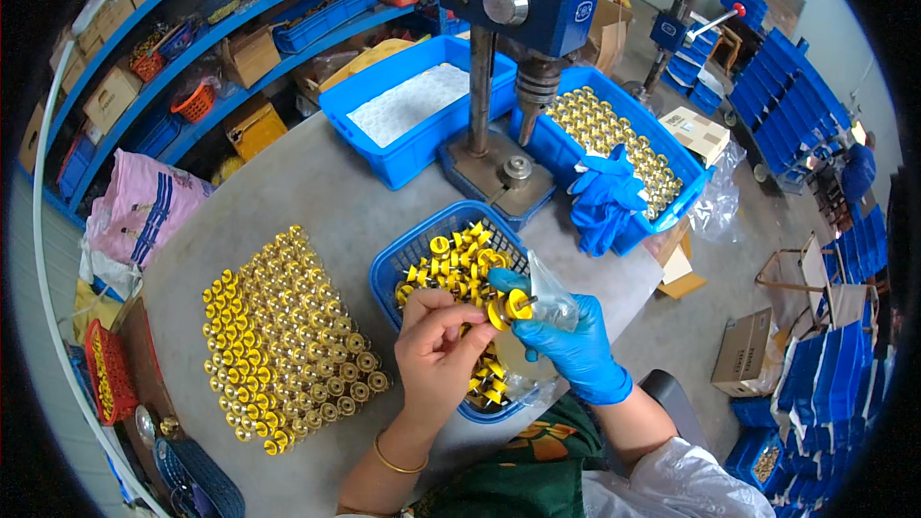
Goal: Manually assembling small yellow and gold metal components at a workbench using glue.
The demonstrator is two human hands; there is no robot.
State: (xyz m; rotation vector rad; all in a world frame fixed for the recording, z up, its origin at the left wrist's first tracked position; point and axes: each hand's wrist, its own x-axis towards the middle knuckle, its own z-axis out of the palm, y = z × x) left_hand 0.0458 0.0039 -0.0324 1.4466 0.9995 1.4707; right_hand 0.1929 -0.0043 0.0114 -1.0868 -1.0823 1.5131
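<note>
My bare left hand point(436, 345), a bracelet at its wrist, is closed in a pinch at the near-left side of a small yellow spool-shaped part point(513, 307) with a dark pin. My right hand point(583, 357), in a blue glove, grips the same part between thumb and fingers. A clear plastic bag point(551, 290) is bunched against the gloved fingers. Both hands are above a blue mesh basket point(381, 273) that holds many similar yellow and black parts point(460, 264). To the left, rows of brass fittings point(317, 326) stand on the grey table point(192, 269); the leftmost rows have yellow tops point(235, 355).
Beyond the basket stands a blue drill press point(518, 10), its spindle over a metal base. A blue bin point(403, 163) with a white liner is left of it; another bin point(686, 201) holds brass fittings and blue gloves point(606, 194). Shelves point(278, 67) line the left.
</note>
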